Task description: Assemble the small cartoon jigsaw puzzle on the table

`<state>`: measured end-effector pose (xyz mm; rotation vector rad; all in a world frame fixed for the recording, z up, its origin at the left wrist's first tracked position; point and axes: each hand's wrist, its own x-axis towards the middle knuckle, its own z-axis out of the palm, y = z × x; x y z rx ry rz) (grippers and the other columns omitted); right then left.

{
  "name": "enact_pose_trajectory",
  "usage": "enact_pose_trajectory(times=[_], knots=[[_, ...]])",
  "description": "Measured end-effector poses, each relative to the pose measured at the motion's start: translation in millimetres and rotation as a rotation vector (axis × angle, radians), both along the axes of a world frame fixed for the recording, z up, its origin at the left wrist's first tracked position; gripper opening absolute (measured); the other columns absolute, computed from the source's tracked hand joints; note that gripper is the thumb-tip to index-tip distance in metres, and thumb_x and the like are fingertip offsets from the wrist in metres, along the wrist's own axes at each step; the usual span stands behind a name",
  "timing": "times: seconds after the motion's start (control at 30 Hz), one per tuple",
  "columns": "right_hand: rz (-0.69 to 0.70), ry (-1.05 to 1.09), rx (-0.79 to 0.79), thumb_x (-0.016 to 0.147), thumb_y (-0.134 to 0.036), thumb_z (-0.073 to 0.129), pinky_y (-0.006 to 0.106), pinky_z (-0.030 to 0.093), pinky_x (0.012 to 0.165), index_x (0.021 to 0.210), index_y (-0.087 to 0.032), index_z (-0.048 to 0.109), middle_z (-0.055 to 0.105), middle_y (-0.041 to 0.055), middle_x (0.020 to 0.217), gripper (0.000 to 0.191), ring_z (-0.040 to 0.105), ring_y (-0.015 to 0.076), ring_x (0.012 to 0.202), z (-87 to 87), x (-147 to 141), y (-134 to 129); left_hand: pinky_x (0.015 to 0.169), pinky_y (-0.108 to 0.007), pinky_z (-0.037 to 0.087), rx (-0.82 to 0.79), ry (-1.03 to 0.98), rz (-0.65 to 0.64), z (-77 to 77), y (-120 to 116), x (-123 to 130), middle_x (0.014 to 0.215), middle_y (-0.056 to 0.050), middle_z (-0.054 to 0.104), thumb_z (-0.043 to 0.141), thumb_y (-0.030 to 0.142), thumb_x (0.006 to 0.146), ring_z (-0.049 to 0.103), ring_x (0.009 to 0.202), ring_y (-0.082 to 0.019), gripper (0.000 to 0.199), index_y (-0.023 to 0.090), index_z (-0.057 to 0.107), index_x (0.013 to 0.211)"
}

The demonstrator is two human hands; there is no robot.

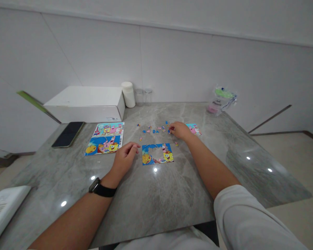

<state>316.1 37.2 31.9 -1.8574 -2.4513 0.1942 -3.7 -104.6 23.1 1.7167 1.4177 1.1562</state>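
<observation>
Right grip (pixel 181 131), bare: among the loose jigsaw pieces (pixel 155 131), thumb and fingertips drawn near each other; whether they are clamped on a piece I cannot tell from my post.

Left grip (pixel 126 156), bare: lowered at the tabletop (pixel 156 205), fingers loosely curled, nothing seen in it, fingertips just beside the left edge of the part-built jigsaw puzzle (pixel 168 157).

Handling notes, my judgement; step in hand, picking among the loose pieces: I would pinch one piece by opposite rims and lift it straight up, since dragging may sweep its close neighbours along. Flat card this thin probably calls for a fingernail under a tab. I would hold the left grip light, as a push there could spring the joints. For colour and line I would consult the printed reference sheet (pixel 104 144), whose lower picture appears to match.

Part-built jigsaw puzzle, one: flat on the tabletop between the forearms, nearer the wearer than the loose pieces. Rectangular, blue border, ragged opening at centre showing grey stone pattern; yellow cartoon figure at lower right, pink one above it, a yellow shape at lower left.

Loose jigsaw pieces, count uncertain: small, knobbed, blue, pink and mixed, scattered beyond the puzzle, some touching or nearly so
</observation>
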Motion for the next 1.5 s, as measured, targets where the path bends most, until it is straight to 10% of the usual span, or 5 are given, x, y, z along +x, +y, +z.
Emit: enact_pose_trajectory(times=[1.1,1.5], knots=[[0.181,0.168,0.111,0.102,-0.03,0.058,0.029,0.046,0.089,0.112,-0.021,0.078,0.076,0.0089,0.112,0.024,0.066,0.021,0.1,3.4,-67.6,-23.8,0.07,-0.029,0.045,0.029,-0.015,0.009,-2.6,3.1,2.0,0.078,-0.001,0.066,0.051,0.044,0.098,0.062,0.076,-0.019,0.033,0.02,0.073,0.097],[0.053,0.097,0.129,0.095,-0.024,0.06,0.03,0.048,0.093,0.114,-0.019,0.08,0.078,0.0105,0.114,0.028,0.068,0.0227,0.103,22.7,-40.5,30.5,0.071,-0.03,0.046,0.015,-0.017,0.022,-4.7,5.5,1.8,0.077,-0.001,0.069,0.053,0.045,0.097,0.063,0.073,-0.019,0.033,0.02,0.074,0.097]])
